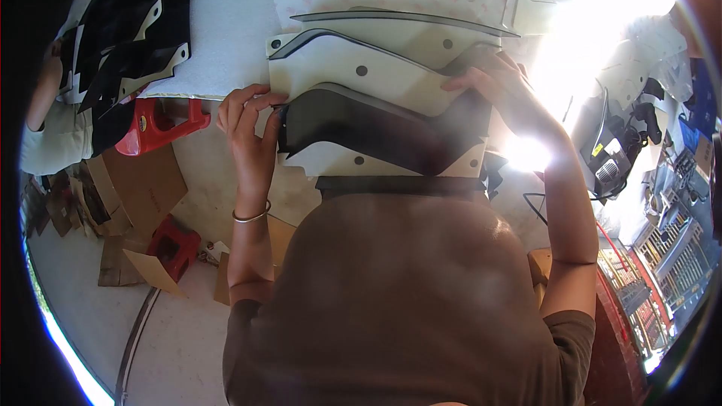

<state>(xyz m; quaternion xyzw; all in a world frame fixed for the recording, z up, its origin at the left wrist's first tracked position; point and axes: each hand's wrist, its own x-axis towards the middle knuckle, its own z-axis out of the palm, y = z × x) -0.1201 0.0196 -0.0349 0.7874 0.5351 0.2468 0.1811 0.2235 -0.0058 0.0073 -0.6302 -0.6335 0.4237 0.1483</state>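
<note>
A pale cream panel (410,79) with several round holes lies in front of me, with a wide, zigzag-curved black strip (353,116) across it. My left hand (250,116) is closed at the strip's left end, thumb and fingers pinching its edge. On the right, my right hand (502,84) rests over the strip's upper right part, fingers stretched out across it and the panel; its far fingertips are partly lost in glare. Above the strip, a thin dark edge (368,43) follows a similar curve. A narrow grey strip (398,21) lies beyond it.
Black and cream pieces (135,37) lie at the far left beside another person's arm (47,94). Red plastic stools (154,126) and cardboard boxes (147,184) stand at left. A dark device with a cable (611,169) sits at right, near strong glare.
</note>
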